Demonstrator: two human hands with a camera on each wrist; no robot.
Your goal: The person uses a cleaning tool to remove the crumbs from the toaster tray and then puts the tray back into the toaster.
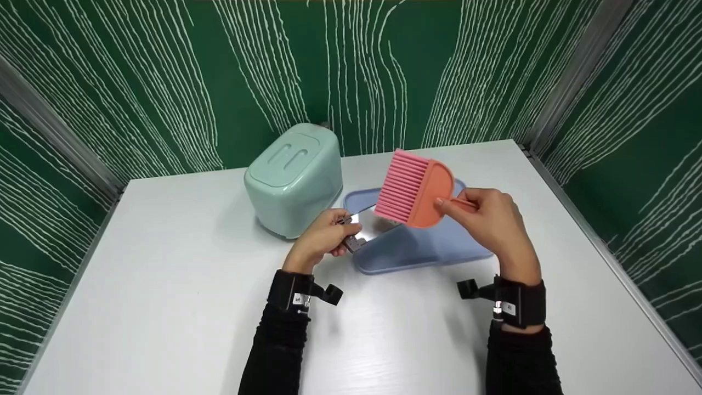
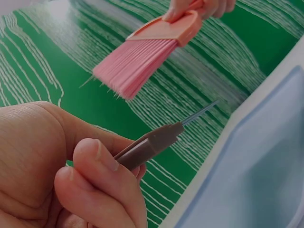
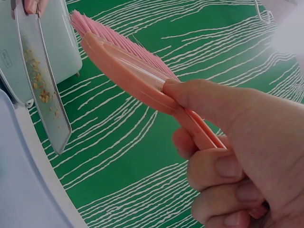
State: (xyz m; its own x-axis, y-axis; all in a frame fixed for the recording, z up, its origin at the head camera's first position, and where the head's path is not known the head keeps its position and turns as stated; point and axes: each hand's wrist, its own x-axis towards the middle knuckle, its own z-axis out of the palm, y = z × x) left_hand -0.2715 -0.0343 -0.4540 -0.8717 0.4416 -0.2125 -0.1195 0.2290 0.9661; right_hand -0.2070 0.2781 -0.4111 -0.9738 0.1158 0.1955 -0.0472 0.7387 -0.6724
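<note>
Orange plastic brush with pink bristles [image 1: 425, 192], gripped by the right hand [image 1: 496, 219], hangs near the flat, grey-handled, crumb-strewn tray [image 3: 46, 90] that the left hand [image 1: 324, 235] pinches.

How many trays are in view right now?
2: the blue tray on the white table, and the metal crumb tray, held by the left hand, with crumbs on it.

Mint-green appliance [image 1: 293, 178] on a white table [image 1: 186, 274], before green walls [image 1: 428, 60] with wavy white lines.
</note>
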